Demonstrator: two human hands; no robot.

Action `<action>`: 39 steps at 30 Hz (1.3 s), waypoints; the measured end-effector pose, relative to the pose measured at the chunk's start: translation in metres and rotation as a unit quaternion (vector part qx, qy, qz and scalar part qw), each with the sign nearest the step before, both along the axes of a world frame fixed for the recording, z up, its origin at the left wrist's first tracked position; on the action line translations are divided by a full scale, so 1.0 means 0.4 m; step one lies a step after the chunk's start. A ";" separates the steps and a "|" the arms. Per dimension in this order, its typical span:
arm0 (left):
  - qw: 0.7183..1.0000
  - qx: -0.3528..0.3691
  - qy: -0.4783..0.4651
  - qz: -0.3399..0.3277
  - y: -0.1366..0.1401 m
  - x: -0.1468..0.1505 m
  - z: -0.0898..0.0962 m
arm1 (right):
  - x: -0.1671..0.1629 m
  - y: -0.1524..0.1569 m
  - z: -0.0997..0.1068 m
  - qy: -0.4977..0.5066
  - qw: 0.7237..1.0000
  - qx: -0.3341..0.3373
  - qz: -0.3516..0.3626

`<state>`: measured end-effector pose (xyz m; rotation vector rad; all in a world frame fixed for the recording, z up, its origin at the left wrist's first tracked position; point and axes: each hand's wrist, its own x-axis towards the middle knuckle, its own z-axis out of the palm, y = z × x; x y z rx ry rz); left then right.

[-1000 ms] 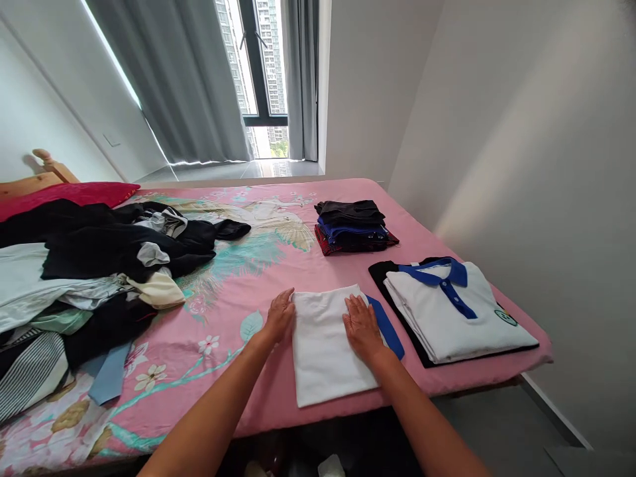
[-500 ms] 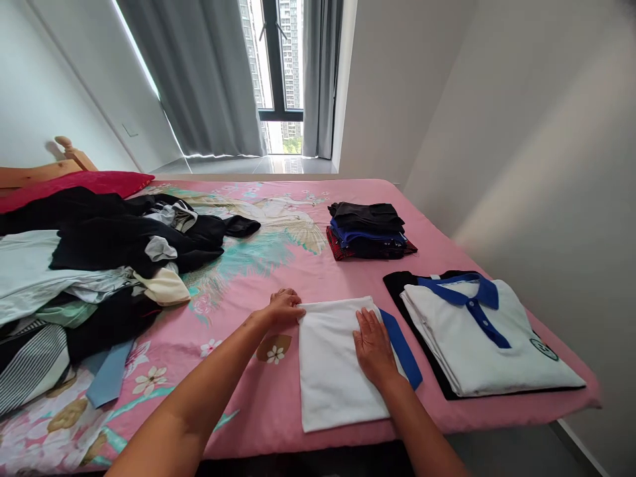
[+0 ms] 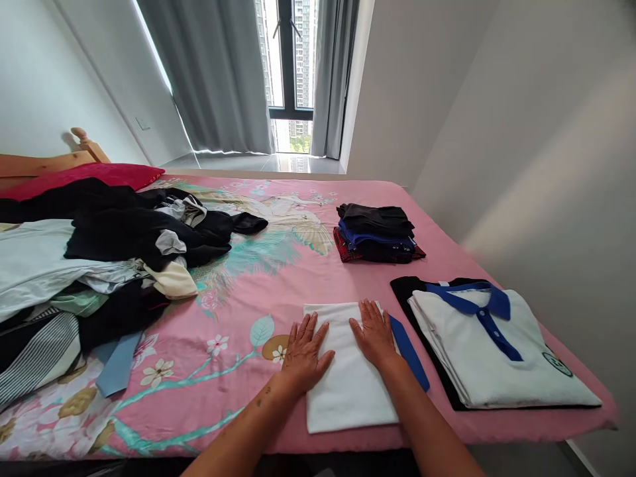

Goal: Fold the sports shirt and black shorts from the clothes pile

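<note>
A white garment with a blue part [image 3: 355, 404] lies folded into a rectangle near the front edge of the bed. Its blue part sticks out along the right side. My left hand [image 3: 304, 351] rests flat across its left edge, fingers spread. On its upper right portion lies my right hand [image 3: 373, 333], also flat with fingers stretched out. Just to the right is a stack of folded shirts, the top one a white polo shirt [image 3: 501, 371] with a blue collar and a round badge; black fabric shows under it.
Beyond my hands stands a pile of folded dark clothes [image 3: 377, 232], black, blue and red plaid. A loose heap of clothes [image 3: 139, 232] covers the bed's left side, with a blue tie [image 3: 119, 364] hanging from it. A red pillow [image 3: 94, 177] lies by the wooden headboard [image 3: 50, 162].
My left hand has moved from the garment's upper left corner down onto its left edge and spread flat. My right hand stays flat on the garment. The view has shifted slightly.
</note>
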<state>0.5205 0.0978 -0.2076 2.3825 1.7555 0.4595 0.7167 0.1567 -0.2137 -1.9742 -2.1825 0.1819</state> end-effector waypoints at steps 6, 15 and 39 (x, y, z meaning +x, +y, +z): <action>0.994 -0.008 -0.050 0.097 -0.093 -0.010 -0.008 | -0.003 -0.002 -0.004 -0.017 1.000 0.008 -0.017; 0.999 -0.018 -0.034 0.024 -0.261 0.013 -0.022 | -0.171 -0.053 0.051 0.020 0.955 -0.015 0.295; 0.830 -0.279 -0.469 0.118 -0.164 -0.058 0.131 | -0.148 0.246 0.297 0.187 0.876 -0.381 0.228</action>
